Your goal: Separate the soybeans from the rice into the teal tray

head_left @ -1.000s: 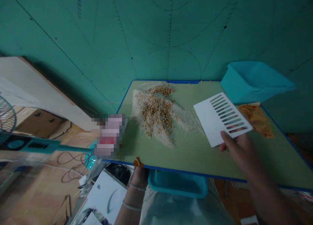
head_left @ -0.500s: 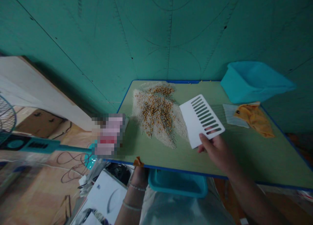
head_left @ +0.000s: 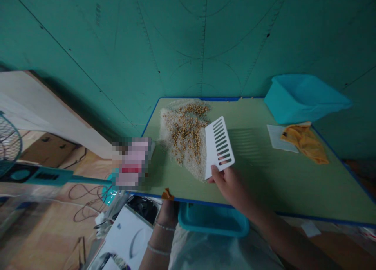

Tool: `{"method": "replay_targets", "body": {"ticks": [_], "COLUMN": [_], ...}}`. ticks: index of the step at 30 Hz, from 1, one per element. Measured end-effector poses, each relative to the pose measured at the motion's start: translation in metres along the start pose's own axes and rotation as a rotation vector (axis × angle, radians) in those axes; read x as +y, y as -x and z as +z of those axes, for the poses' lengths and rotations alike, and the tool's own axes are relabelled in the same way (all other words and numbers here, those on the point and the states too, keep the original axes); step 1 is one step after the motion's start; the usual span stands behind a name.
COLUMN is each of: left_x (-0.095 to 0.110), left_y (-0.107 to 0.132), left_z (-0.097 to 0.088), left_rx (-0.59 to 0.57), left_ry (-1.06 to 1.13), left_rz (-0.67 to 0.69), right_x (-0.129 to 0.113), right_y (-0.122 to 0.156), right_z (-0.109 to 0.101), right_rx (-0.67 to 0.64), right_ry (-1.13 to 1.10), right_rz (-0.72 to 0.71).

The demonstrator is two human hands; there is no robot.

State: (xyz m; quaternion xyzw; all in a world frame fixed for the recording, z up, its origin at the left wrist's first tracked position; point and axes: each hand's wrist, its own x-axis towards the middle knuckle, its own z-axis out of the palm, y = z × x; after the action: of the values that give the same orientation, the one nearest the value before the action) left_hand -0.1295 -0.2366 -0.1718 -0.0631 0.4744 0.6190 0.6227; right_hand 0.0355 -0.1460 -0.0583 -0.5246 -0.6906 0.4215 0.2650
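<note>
In my right hand (head_left: 221, 180) is a white slotted scraper (head_left: 213, 154), gripped at its near corner with the thumb on top. The scraper's solid long edge meets the right side of a spread pile of pale grains (head_left: 192, 166) mixed with round yellow-brown beans (head_left: 185, 133), on the green tabletop (head_left: 252, 176). At the table's front edge, beside a bit of brown tape (head_left: 167, 193), is my left hand (head_left: 168, 208); its fingers are hidden. A teal tray (head_left: 214, 233) sits just below the front edge, right of that hand.
A teal bin (head_left: 302, 105) stands at the back right of the table. Near it lie an orange cloth (head_left: 308, 143) and a white sheet (head_left: 280, 139). A blurred pink item (head_left: 133, 160) is at the left edge, with a teal fan (head_left: 44, 174) beyond. The green wall (head_left: 182, 39) rises behind.
My right hand has moved left with the scraper, which now stands more upright in view. The pile's right side has been pushed in to the left. My left hand has stayed put.
</note>
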Motion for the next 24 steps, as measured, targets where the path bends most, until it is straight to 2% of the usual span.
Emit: {"method": "replay_targets", "body": {"ticks": [6,11,14,16,20,22,24], "left_x": [0.002,0.001,0.0,-0.001,-0.003,-0.005,-0.008], "left_y": [0.001,0.0,-0.005,-0.008,-0.016,-0.019,-0.022], "left_z": [-0.001,-0.007,-0.015,-0.02,-0.028,-0.033,-0.038], "left_rx": [-0.045,-0.085,-0.06,-0.023,-0.022,-0.029,-0.016], "left_ry": [0.104,0.159,0.176,0.157,0.097,0.088,0.091], "left_rz": [0.0,-0.025,-0.086,-0.073,0.014,-0.002,0.022], "right_x": [-0.004,0.003,0.01,0.017,0.04,0.052,0.063], "right_y": [-0.001,0.003,0.008,0.012,0.023,0.032,0.043], "right_z": [0.002,-0.015,-0.037,-0.056,-0.099,-0.121,-0.142], "right_rx": [0.005,0.041,0.111,0.181,0.382,0.467,0.495], "right_ry": [0.055,0.069,0.078,0.078,0.184,0.269,0.357], "right_rz": [-0.025,-0.065,-0.09,-0.067,0.044,0.111,0.16]}}
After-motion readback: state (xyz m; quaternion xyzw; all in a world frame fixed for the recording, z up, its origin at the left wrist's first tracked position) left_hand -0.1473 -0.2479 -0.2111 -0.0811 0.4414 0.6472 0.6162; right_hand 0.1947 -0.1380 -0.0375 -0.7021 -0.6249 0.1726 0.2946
